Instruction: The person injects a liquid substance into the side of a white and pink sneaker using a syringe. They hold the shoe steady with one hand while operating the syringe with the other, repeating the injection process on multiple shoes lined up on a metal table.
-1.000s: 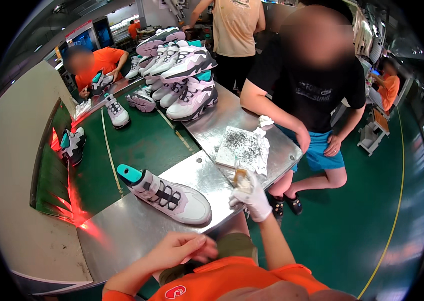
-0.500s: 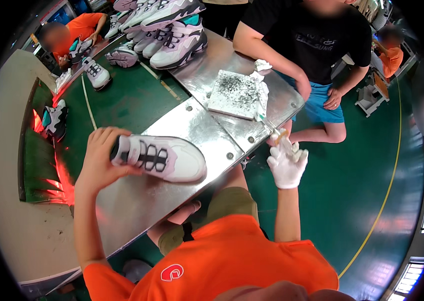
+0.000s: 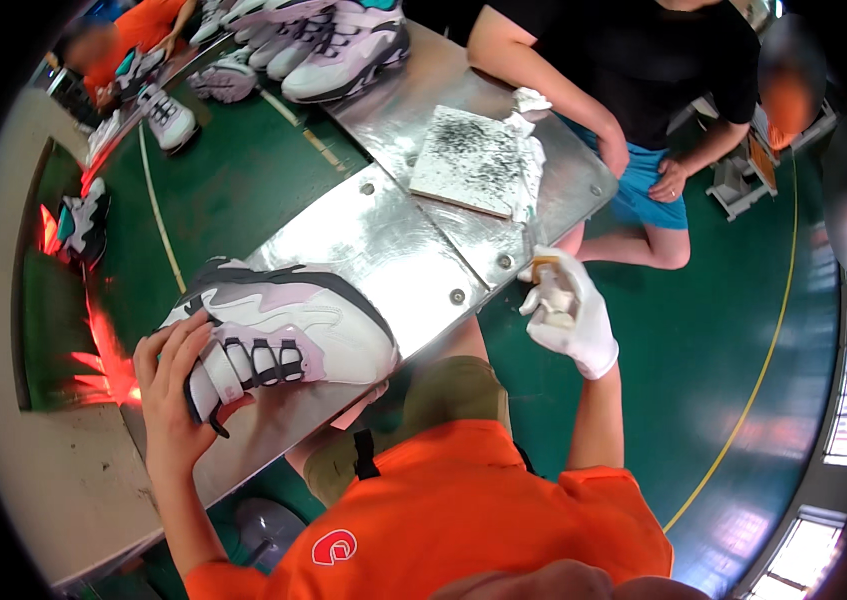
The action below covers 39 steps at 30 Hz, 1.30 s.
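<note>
A white, lilac and black sneaker [image 3: 343,330] is tipped on its side over the near part of the metal table, its dark sole edge facing away from me. My bare left hand [image 3: 178,380] grips it at the collar and heel, fingers wrapped over the opening. My right hand [image 3: 573,320], in a white glove, is off the table's right edge with its fingers curled. Between those fingers is a slim tool with an amber-coloured part [image 3: 544,262]; its exact kind is unclear. Just beyond lies a white pad [image 3: 463,155] speckled with black marks.
Crumpled white cloth [image 3: 526,180] lies along the pad's right side. Several sneakers [image 3: 348,50] are piled at the far end of the metal table [image 3: 343,230]. A person in black [image 3: 643,80] sits opposite, one arm by the table corner. More shoes [image 3: 168,118] stand on the green surface at left.
My left hand has rolled the sneaker onto its side and drawn it slightly nearer. My right hand has turned, pulling the tool back from beside the pad, with its fingers curled inward.
</note>
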Motion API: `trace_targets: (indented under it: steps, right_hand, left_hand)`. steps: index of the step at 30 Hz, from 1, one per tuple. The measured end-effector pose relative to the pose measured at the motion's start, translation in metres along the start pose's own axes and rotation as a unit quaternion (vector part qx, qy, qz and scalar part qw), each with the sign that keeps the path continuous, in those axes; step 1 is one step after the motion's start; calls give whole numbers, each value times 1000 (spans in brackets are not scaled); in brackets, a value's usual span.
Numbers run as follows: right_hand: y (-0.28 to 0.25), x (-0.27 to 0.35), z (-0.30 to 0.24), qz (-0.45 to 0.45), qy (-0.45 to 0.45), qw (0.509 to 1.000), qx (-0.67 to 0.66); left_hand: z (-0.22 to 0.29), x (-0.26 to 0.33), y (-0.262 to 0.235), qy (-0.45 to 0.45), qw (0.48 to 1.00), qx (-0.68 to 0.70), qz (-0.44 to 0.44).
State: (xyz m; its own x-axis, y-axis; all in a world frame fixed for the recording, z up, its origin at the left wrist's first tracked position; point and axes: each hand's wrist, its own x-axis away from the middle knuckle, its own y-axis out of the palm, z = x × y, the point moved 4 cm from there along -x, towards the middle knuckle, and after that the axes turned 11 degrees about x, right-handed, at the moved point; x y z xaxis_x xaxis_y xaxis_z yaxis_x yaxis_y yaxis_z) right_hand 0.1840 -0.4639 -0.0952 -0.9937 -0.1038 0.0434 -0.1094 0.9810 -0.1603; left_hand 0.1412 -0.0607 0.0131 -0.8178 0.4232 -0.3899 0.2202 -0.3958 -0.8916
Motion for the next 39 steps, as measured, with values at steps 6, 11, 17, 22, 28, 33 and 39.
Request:
trace_targets:
  steps: [6, 11, 17, 22, 28, 33, 39]
  right_hand:
    - [9, -10, -41, -20, -43, 999, 12]
    - [-3, -28, -24, 17, 95, 984, 146]
    - [25, -29, -90, -141, 137, 954, 228]
    - [99, -48, -114, -372, -35, 914, -158]
    - [131, -58, -98, -434, -4, 870, -234]
    - [137, -57, -95, -436, 5, 869, -234]
    - [140, -57, -92, -435, 10, 870, -232]
  left_hand:
    - [15, 28, -4, 9, 998, -49, 25]
    - [33, 62, -10, -49, 996, -65, 36]
    - [30, 66, -3, -62, 994, -42, 86]
    - [28, 60, -3, -85, 993, -42, 72]
    - [27, 59, -4, -98, 993, -42, 40]
    - [26, 59, -5, -97, 994, -29, 35]
    - [25, 61, -5, -97, 994, -45, 37]
